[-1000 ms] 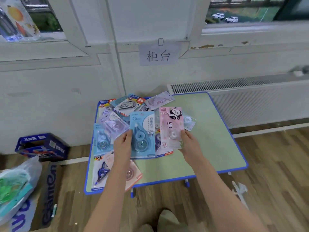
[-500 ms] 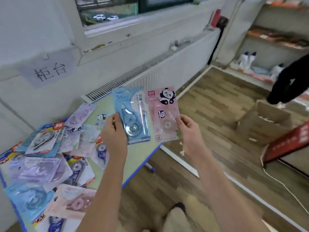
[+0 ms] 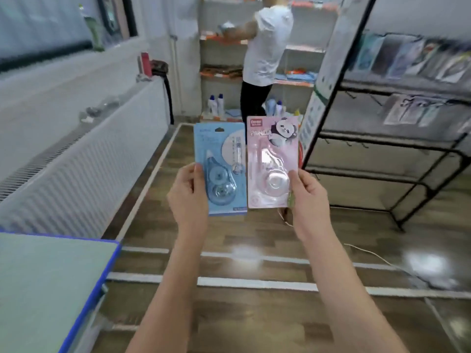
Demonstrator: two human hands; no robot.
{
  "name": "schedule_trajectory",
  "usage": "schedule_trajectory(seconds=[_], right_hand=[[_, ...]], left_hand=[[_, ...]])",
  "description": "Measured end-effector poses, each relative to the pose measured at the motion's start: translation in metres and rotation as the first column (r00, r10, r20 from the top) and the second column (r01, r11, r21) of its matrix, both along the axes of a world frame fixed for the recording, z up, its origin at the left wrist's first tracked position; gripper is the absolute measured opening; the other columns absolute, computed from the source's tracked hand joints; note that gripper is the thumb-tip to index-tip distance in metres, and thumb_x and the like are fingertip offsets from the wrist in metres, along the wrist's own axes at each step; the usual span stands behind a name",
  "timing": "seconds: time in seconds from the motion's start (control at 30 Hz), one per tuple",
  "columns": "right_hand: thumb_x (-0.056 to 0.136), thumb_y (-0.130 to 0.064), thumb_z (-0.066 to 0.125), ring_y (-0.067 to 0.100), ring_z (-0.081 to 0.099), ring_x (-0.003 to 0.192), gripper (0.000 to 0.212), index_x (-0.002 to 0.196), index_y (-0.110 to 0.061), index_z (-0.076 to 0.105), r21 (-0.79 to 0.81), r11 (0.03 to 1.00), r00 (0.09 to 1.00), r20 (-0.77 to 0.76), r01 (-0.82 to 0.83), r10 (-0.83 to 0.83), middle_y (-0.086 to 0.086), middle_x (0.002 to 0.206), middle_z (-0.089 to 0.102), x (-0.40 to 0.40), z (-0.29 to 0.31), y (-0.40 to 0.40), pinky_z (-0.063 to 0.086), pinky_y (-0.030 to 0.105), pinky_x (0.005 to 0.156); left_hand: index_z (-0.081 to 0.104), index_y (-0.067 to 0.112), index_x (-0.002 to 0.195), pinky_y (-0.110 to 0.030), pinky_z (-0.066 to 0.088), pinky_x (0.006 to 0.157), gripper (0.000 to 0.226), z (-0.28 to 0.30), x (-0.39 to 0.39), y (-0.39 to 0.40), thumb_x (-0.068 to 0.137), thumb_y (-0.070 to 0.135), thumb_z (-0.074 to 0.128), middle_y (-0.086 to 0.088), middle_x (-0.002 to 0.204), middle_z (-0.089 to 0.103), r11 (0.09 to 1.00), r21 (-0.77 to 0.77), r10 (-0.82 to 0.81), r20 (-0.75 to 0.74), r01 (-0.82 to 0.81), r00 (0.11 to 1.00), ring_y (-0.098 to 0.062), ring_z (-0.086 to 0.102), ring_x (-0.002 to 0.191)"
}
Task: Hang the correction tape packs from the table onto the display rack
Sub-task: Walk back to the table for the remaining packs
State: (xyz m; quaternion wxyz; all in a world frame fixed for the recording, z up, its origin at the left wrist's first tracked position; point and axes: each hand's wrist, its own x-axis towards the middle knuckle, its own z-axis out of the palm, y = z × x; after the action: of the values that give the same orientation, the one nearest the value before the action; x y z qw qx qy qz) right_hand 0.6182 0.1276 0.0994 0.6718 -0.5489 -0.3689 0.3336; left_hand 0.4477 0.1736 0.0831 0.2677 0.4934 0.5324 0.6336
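Note:
My left hand [image 3: 188, 197] pinches the lower left edge of a blue correction tape pack [image 3: 220, 169], held upright in front of me. My right hand [image 3: 309, 197] pinches the lower right edge of a pink panda correction tape pack [image 3: 271, 161], side by side with the blue one. The black wire display rack [image 3: 382, 143] stands to the right, with several packs hanging on its upper rows and bare hooks lower down. A corner of the blue-edged table [image 3: 51, 276] shows at the lower left; the other packs on it are out of view.
A white radiator [image 3: 84, 169] runs along the left wall. A person in a white shirt [image 3: 265, 47] stands at the far shelves. A white cable [image 3: 377, 258] lies on the wooden floor at right. A tall sign board [image 3: 331, 72] leans by the rack.
My view has swung right, away from the table toward the rack. Both hands still hold the same packs, now lifted upright over the floor.

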Motion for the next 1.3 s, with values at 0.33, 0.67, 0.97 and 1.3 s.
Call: schedule_trajectory(seconds=[0.33,0.67,0.97,1.3], right_hand=[[0.097,-0.014,0.052,-0.004,0.06,0.069,0.017,0.094,-0.017,0.068,0.07,0.966,0.968,-0.034,0.251,-0.249,-0.014,0.077,0.069,0.225,0.024,-0.011,0.046,0.008,0.062],[0.1,-0.013,0.046,0.006,0.059,0.074,0.019,0.093,-0.017,0.063,0.027,0.923,0.923,-0.052,0.383,-0.381,-0.006,0.085,0.068,0.367,0.005,0.048,0.045,0.018,0.067],[0.1,-0.01,0.045,0.011,0.061,0.076,0.02,0.092,-0.018,0.062,0.047,0.924,0.925,-0.054,0.379,-0.376,-0.001,0.085,0.069,0.49,0.014,0.185,0.048,0.026,0.072],[0.099,-0.012,0.048,0.013,0.055,0.072,0.017,0.09,-0.02,0.06,0.06,0.926,0.928,-0.037,0.372,-0.371,-0.003,0.08,0.064,0.598,0.029,0.314,0.044,0.022,0.065]], left_hand=[[0.065,0.021,0.093,-0.018,0.045,0.063,0.02,0.018,0.248,0.035,0.1,0.028,0.047,0.018,0.077,0.062,0.949,0.006,-0.313,-0.077,0.314,0.947,0.005,0.057,0.068],[0.064,0.021,0.094,-0.021,0.045,0.059,0.019,0.016,0.404,0.113,0.099,0.028,0.048,0.012,0.078,0.066,0.9,0.042,-0.428,-0.098,0.433,0.898,0.0,0.059,0.068],[0.061,0.022,0.094,-0.031,0.052,0.061,0.017,0.023,0.527,0.254,0.097,0.032,0.048,0.012,0.081,0.066,0.88,0.103,-0.46,-0.062,0.464,0.886,-0.012,0.066,0.077],[0.055,0.021,0.091,-0.022,0.044,0.05,0.018,0.063,0.634,0.387,0.098,0.032,0.042,0.014,0.072,0.062,0.878,0.2,-0.412,-0.148,0.435,0.899,0.004,0.059,0.061]])
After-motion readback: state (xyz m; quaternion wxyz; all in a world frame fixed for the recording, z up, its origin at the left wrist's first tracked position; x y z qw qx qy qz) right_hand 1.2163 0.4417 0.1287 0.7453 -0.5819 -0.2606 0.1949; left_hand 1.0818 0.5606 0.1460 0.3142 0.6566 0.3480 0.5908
